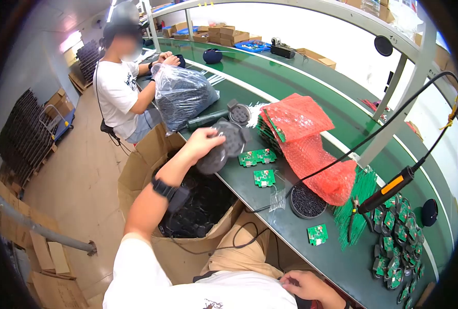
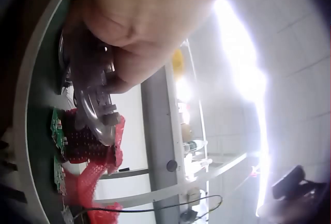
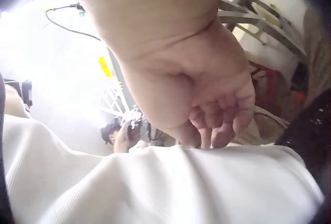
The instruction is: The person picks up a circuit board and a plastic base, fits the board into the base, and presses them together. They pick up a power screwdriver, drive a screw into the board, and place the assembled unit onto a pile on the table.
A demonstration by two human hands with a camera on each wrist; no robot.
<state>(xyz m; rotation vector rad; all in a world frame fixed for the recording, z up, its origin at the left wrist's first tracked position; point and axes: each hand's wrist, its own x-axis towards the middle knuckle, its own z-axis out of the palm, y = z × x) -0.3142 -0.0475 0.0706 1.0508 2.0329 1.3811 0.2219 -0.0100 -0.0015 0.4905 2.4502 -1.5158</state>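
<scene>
Transfer of a dark round case [image 1: 234, 138], possibly two overlapping, between box [image 1: 130, 177] and table [image 1: 285, 226] seems in hand: the left hand [image 1: 204, 145] clamps its grip on it over the table's edge. Steady placement is probably called for next. The right hand [image 1: 307, 285], seemingly empty, lies loosely bent. Counted: one similar case [image 1: 239, 113], four loose green boards [image 1: 264, 178].
</scene>
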